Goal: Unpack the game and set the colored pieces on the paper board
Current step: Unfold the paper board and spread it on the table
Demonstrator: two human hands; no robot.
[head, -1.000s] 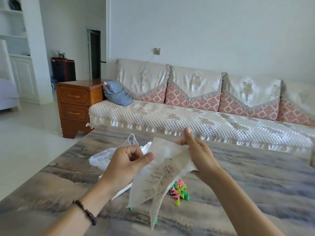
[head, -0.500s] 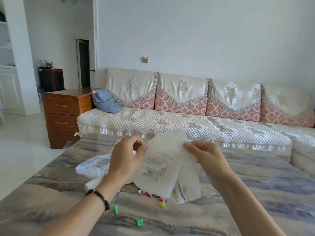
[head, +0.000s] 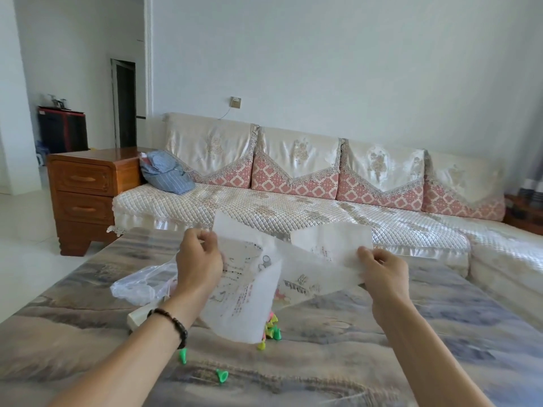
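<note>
From the head camera, the thin white printed paper board [head: 264, 283] hangs half unfolded above the marbled grey table [head: 440, 333]. The left hand [head: 199, 259] pinches its left edge and the right hand [head: 382, 274] pinches its right edge, apparently to spread it flat. Under the board lie the small pink, yellow and green cone pieces [head: 271, 330]; left of it, a crumpled clear plastic bag [head: 141, 284].

A: Mid-frame?
B: Long cream-and-pink quilted sofa [head: 293, 207], blue striped fabric bundle [head: 166, 176] at its left end.
A: Left side?
B: Brown wooden two-drawer cabinet [head: 85, 189], touching the sofa. Black-and-red appliance [head: 63, 132] behind it. Brown wall socket [head: 235, 101] above the sofa.
</note>
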